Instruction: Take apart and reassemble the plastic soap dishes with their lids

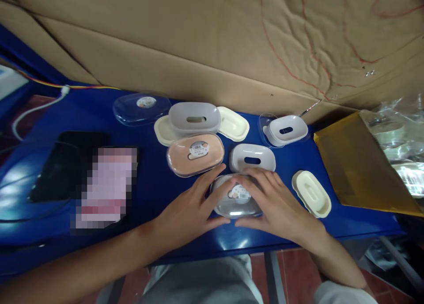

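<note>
Near the front edge of the blue table lies an oval dish with a clear lid and a round label (236,207). My left hand (195,202) rests at its left side, and my right hand (274,202) is at its right side; both grip the lidded dish between them. Just behind it sits a white oval dish with a slot (253,156). A peach dish under a clear labelled lid (179,156) is to the left. Behind that are a grey slotted dish (195,114) and cream trays (235,125). Another white slotted dish (291,129) stands at the back right.
A phone (106,184) and a dark tablet-like object (62,162) lie on the left. A loose clear lid (139,112) is at the back. On the right are a cream tray (313,193) and a cardboard box (357,167) beside bagged items.
</note>
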Motion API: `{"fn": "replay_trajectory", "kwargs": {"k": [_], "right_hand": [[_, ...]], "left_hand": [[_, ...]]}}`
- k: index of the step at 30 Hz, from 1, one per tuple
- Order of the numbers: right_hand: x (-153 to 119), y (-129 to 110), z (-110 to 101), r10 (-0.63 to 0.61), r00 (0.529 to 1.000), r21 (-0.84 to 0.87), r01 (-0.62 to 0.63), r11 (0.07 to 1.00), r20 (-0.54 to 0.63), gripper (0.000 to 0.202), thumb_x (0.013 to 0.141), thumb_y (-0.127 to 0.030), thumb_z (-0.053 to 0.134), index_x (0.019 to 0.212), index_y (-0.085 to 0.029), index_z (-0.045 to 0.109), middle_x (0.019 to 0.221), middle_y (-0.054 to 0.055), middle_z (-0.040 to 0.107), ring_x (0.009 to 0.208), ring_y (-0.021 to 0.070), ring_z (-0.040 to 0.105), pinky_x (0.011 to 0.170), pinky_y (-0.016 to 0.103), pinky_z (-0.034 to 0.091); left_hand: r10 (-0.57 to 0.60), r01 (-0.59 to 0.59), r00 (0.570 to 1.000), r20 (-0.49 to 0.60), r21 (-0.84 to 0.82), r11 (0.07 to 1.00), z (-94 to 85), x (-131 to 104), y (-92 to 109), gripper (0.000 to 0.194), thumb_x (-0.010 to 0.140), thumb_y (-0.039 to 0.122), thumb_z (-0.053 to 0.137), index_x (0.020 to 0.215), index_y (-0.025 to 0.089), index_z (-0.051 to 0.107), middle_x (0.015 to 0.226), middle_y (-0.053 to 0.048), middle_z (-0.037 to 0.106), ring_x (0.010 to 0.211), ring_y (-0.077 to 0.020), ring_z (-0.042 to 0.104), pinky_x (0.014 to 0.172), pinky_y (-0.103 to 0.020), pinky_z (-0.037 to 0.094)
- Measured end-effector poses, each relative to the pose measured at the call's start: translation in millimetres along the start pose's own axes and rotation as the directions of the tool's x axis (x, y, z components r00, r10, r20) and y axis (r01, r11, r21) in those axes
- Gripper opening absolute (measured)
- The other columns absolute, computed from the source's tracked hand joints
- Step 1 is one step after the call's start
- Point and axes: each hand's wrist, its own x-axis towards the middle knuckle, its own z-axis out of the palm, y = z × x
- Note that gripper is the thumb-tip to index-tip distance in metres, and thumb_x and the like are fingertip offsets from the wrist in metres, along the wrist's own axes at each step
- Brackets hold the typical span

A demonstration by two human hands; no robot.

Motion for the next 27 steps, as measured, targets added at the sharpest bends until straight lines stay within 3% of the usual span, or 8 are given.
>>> {"fn": "replay_trajectory", "kwargs": {"k": [8, 14, 20, 27], "right_hand": [[-1.4, -4.4, 21.8, -0.014, 0.999, -0.033, 0.013, 0.999, -0.049, 0.095, 0.096, -0.078, 0.061, 0.168, -0.020, 0.038, 0.159, 0.025, 0.052, 0.146, 0.0472, 0.050, 0.114, 0.067, 0.048], [-5.4, -1.6, 17.2, -0.038, 0.999, -0.017, 0.037, 0.999, -0.024, 0.100, 0.098, -0.073, 0.062, 0.174, -0.023, 0.021, 0.174, 0.023, 0.035, 0.163, 0.0452, 0.031, 0.125, 0.072, 0.038], [-4.9, 3.8, 13.7, -0.037, 0.999, -0.011, 0.038, 0.999, 0.012, 0.100, 0.101, -0.066, 0.064, 0.176, -0.024, 0.013, 0.177, 0.022, 0.032, 0.166, 0.0419, 0.026, 0.129, 0.073, 0.034], [-0.4, 7.4, 10.4, -0.078, 0.996, 0.057, 0.076, 0.995, 0.034, 0.108, 0.099, -0.059, 0.071, 0.177, -0.027, 0.004, 0.182, 0.016, 0.017, 0.169, 0.0382, 0.017, 0.133, 0.068, 0.030]], "left_hand": [[0.000, 0.002, 0.996, 0.087, -0.021, 1.000, -0.7, 1.0, -3.0, 0.098, 0.093, 0.050, 0.082, 0.166, 0.011, 0.031, 0.158, -0.029, 0.053, 0.148, -0.0442, 0.055, 0.114, -0.058, 0.057], [0.002, 0.005, 0.993, 0.116, -0.053, 0.999, 0.4, 1.2, -2.6, 0.092, 0.100, 0.049, 0.074, 0.170, 0.015, 0.026, 0.164, -0.027, 0.047, 0.153, -0.0415, 0.050, 0.119, -0.057, 0.053], [0.002, 0.007, 0.994, 0.112, -0.087, 0.996, 2.0, 2.6, -4.8, 0.081, 0.102, 0.038, 0.072, 0.168, 0.016, 0.032, 0.164, -0.027, 0.048, 0.152, -0.0413, 0.051, 0.119, -0.058, 0.053], [0.005, 0.011, 0.996, 0.086, -0.177, 0.984, 3.4, 3.4, -5.8, 0.083, 0.102, 0.051, 0.071, 0.168, 0.019, 0.034, 0.170, -0.027, 0.039, 0.159, -0.0415, 0.041, 0.123, -0.063, 0.047]]}}
